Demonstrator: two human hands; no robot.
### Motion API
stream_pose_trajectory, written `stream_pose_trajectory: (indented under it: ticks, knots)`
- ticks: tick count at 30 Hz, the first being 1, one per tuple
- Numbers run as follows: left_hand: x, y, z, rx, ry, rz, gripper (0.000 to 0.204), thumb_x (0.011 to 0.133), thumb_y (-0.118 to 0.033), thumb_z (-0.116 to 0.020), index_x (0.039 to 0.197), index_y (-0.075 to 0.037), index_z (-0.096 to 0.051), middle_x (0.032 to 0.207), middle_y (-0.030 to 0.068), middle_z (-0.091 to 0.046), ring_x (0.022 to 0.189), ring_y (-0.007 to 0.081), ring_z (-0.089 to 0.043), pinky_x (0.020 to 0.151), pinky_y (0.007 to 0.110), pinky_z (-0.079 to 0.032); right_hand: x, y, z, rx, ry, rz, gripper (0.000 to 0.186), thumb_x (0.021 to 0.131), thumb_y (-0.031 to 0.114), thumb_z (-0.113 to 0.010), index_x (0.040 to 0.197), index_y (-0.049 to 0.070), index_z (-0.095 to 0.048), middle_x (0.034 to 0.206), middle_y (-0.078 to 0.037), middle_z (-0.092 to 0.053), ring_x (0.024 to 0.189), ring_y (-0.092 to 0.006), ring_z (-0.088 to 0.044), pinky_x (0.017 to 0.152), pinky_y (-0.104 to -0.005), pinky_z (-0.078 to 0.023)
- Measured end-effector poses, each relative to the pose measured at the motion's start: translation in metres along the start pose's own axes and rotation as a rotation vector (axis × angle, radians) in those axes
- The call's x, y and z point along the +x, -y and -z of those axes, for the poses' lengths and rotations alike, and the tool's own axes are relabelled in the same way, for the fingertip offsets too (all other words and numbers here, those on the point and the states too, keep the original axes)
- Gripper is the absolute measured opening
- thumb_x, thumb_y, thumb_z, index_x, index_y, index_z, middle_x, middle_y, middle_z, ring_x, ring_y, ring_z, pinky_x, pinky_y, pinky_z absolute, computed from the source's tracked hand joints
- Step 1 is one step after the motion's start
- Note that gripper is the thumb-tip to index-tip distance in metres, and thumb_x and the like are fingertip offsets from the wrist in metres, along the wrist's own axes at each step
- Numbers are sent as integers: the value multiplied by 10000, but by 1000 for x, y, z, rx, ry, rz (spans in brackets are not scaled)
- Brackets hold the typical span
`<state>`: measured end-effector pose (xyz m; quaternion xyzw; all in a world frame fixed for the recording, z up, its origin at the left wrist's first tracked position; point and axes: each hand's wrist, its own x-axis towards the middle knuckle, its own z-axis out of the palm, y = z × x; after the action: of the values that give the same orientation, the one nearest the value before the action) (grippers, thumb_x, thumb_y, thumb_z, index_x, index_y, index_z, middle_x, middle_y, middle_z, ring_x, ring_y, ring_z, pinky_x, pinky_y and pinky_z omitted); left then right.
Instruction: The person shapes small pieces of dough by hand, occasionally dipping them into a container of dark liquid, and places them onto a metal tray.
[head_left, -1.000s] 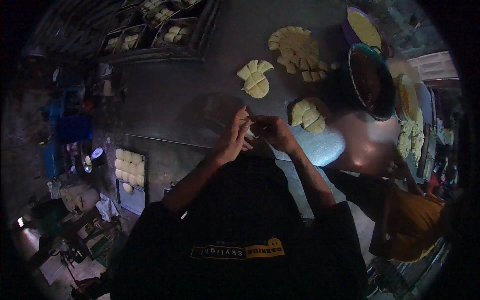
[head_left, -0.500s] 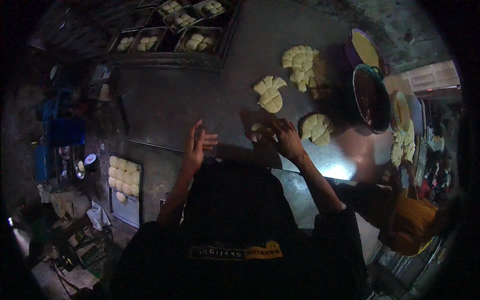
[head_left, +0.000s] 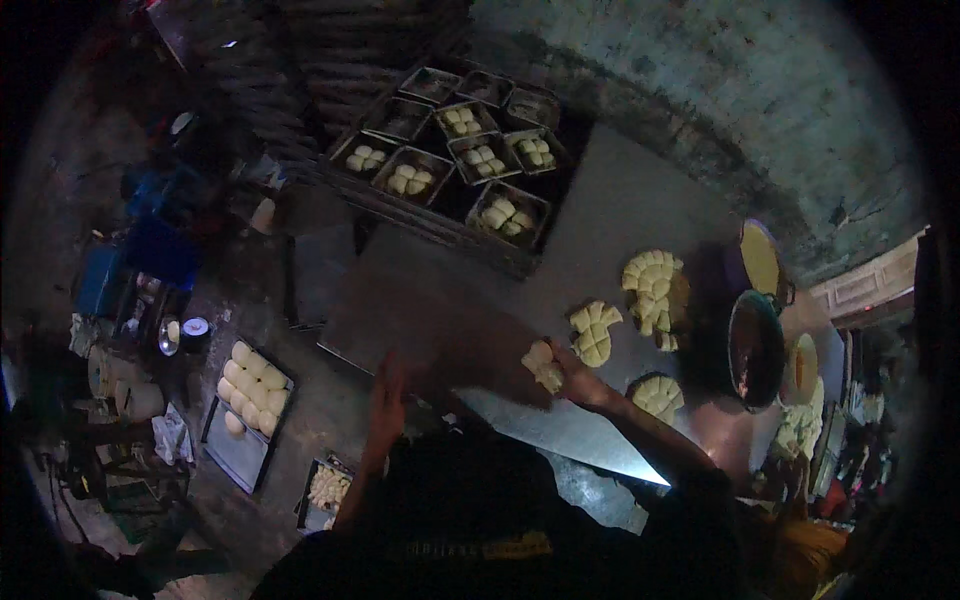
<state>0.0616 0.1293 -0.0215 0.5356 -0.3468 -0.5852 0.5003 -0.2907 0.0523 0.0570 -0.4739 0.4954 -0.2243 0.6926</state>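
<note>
Pale dough pieces [head_left: 541,364] are in my right hand [head_left: 571,381], over the near part of the metal table [head_left: 440,270]; its fingers are closed round their right side. My left hand [head_left: 390,388] is held up at the table's near edge, dim and turned edge-on, fingers stretched out and nothing seen in it. Just beyond my right hand lies a scored dough clump [head_left: 594,332]. Farther back is a larger scored dough clump [head_left: 653,290], and a rounded one, the near dough clump [head_left: 657,398], sits beside my right forearm.
Small baking tins [head_left: 410,178], some with dough balls, fill a large tray at the back. On the right stand a dark green-rimmed basin [head_left: 755,350] and a purple tub [head_left: 760,258]. Lower left is a tray of dough balls [head_left: 252,388]. Another person's arm [head_left: 795,480] shows at right.
The view has shifted, bringing more tins and the back wall into sight. My right hand has picked up the dough pieces from the table. My left hand's fingers have drawn closer together.
</note>
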Motion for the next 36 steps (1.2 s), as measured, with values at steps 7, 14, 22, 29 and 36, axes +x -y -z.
stream_pose_trajectory:
  ticks: [7, 14, 22, 29, 36]
  knots:
    - [-24, -29, 36, 129, -164, -50, 563, 1043, -309, -459, 1508, -57, -267, 1178, 127, -618, 1062, 236, -627, 874, 343, -513, 201, 160, -47, -353, -185, 598, 606, 1059, 424, -372, 1544, 84, -244, 1363, -143, -528, 1193, -282, -531, 971, -385, -448]
    - [-64, -29, 65, -46, -416, -67, 537, 1037, -328, -483, 1481, -62, -340, 1142, 137, -669, 956, 218, -656, 836, 343, -500, 366, 306, -69, -750, -527, 1146, 379, 1035, 249, -484, 1360, 59, -433, 1371, -282, -460, 1285, -484, -422, 1034, -557, -376]
    - [-57, -36, 44, 78, -338, -119, 515, 1045, -308, -489, 1464, -40, -356, 1051, 109, -678, 914, 177, -640, 789, 327, -501, 397, 271, -13, -1037, -608, 969, 504, 1034, 391, -449, 1478, 168, -366, 1499, -265, -346, 1346, -451, -389, 1119, -525, -368]
    - [-33, -19, 29, 199, -164, -19, 370, 1034, -231, -514, 1310, 12, -552, 1051, 83, -670, 907, 144, -612, 809, 287, -499, 183, 190, 40, -398, -823, 1119, 350, 1030, 181, -490, 1342, 24, -506, 1244, -173, -616, 1108, -267, -609, 926, -378, -481]
    - [33, -36, -79, 383, 344, -173, 319, 1009, -231, -576, 1201, 10, -658, 1110, 101, -702, 1005, 149, -653, 845, 287, -512, 11, -28, 174, -704, -830, 243, 242, 923, 149, -619, 1110, 3, -668, 987, -111, -692, 902, -191, -641, 792, -355, -506]
